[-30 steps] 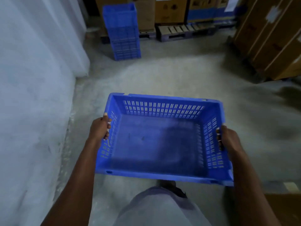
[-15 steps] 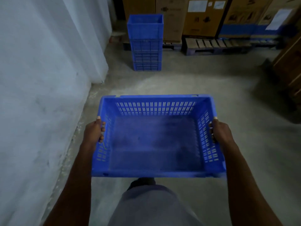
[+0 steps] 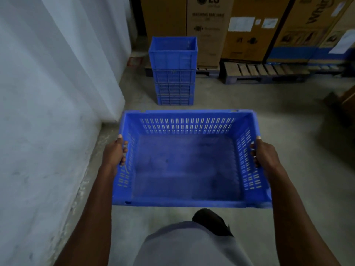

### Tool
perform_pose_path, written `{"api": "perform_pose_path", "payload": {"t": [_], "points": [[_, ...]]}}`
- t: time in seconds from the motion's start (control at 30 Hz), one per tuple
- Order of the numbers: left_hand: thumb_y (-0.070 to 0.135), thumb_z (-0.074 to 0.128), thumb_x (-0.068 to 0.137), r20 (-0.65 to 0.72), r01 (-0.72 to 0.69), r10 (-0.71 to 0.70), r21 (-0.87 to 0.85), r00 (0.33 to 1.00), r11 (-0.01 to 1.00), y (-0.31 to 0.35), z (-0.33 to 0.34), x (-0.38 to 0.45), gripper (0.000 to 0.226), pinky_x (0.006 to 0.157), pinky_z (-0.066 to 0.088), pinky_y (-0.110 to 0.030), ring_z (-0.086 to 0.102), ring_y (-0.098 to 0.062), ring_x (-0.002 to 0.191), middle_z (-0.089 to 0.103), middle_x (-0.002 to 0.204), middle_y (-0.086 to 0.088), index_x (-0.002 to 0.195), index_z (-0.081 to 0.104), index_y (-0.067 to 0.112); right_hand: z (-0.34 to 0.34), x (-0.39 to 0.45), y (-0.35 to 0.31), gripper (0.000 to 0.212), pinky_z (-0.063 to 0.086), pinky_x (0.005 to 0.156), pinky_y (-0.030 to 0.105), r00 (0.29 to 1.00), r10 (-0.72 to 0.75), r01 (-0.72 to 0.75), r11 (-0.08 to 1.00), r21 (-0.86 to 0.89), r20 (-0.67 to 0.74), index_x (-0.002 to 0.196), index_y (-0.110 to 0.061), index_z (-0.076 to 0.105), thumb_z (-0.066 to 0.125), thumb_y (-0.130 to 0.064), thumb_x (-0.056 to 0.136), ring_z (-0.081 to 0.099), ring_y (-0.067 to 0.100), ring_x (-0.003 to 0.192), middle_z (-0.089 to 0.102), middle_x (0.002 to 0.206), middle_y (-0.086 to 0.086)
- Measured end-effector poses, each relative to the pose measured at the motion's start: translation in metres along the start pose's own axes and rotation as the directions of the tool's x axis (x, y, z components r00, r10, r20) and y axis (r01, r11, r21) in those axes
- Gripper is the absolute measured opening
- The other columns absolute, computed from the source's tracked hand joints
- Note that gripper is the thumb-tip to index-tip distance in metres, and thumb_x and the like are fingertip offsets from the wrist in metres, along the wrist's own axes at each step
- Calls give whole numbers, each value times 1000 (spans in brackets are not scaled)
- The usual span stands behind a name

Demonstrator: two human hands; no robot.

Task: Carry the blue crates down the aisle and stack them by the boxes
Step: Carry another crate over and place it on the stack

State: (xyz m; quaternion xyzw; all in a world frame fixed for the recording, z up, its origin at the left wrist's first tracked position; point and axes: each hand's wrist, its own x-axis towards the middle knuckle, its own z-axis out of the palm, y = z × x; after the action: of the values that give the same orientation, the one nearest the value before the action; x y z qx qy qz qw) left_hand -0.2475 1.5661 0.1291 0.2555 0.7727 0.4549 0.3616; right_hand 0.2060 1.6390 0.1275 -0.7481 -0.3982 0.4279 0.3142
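A pale wall [image 3: 48, 112] fills the left side and ends at a corner beside the concrete floor [image 3: 288, 116]. Near the middle, an empty blue crate [image 3: 184, 166] is held level above the floor, its slotted sides and bare bottom in full view. Its left side is gripped by the left hand [image 3: 114, 154], with the fingers curled in through the slots and the thumb laid along the rim. Farther off, just right of the wall corner, a stack [image 3: 173, 72] of blue crates is seen standing on the floor, directly in line with the held crate and well apart from it. Behind and right of the stack, tall cardboard boxes [image 3: 240, 25] are set on wooden pallets [image 3: 257, 72]. The crate's right side is gripped by the right hand [image 3: 266, 154] in the same way, fingers hooked inside and thumb on the rim. Below the crate, a grey trouser leg [image 3: 192, 244] and a dark shoe [image 3: 211, 221] are visible.
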Motion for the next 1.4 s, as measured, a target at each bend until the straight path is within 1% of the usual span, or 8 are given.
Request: {"api": "perform_pose_path", "payload": {"t": [0.17,0.3,0.47,0.67,0.9,1.03,1.23,1.4], "points": [[46,40,103,-3,-15,16,25,1000,1000,56,57,112,43,38,30,-20,36,-10,30,52,69,-2,98,62,10,42,120,-69,54,44,53,35,1000,-19,19,999,30,13,91,-7,65,39,-54,100,53,26,58,63,78,11],[46,39,103,-42,-2,3,17,999,1000,97,104,196,44,39,30,-21,36,-12,33,51,68,-2,98,62,9,72,217,-126,55,43,55,37,999,-22,21,999,32,35,91,-6,65,39,-54,99,51,26,55,61,75,10],[47,40,103,-51,4,-4,-12,999,1000,149,146,282,40,43,29,-23,36,-13,34,50,68,-2,91,60,14,101,321,-198,53,41,51,33,998,-14,11,999,41,67,93,-9,65,40,-56,98,49,23,55,61,78,9],[48,40,102,-87,42,-42,-9,995,999,204,179,403,42,42,31,-22,37,-14,33,51,66,-2,86,61,15,158,428,-279,51,39,49,31,995,-14,11,999,32,100,91,-9,64,41,-54,99,46,22,52,57,73,7],[45,40,103,-62,31,-30,19,998,999,271,209,575,43,40,32,-22,38,-16,34,53,66,-3,88,63,11,249,543,-365,48,36,46,29,996,7,-13,998,64,86,86,-10,62,40,-50,101,42,21,50,55,72,9],[46,41,102,-24,1,0,39,1000,999,321,222,671,44,38,31,-21,38,-17,36,54,68,-5,91,64,9,292,595,-417,47,35,48,30,997,9,-17,994,104,82,90,-8,60,39,-48,103,41,21,51,52,73,10],[45,40,103,6,-16,16,32,1000,999,389,250,780,43,36,28,-18,35,-16,37,50,62,-3,91,62,9,338,671,-488,46,34,48,31,997,45,-54,989,139,66,88,-10,58,37,-47,103,39,21,51,51,70,9],[44,40,103,4,4,-4,34,1000,999,426,292,864,42,35,27,-18,34,-12,32,49,60,-4,88,61,11,371,757,-541,44,34,48,31,997,37,-47,989,137,72,89,-9,58,38,-45,104,39,21,51,50,70,8]]}}
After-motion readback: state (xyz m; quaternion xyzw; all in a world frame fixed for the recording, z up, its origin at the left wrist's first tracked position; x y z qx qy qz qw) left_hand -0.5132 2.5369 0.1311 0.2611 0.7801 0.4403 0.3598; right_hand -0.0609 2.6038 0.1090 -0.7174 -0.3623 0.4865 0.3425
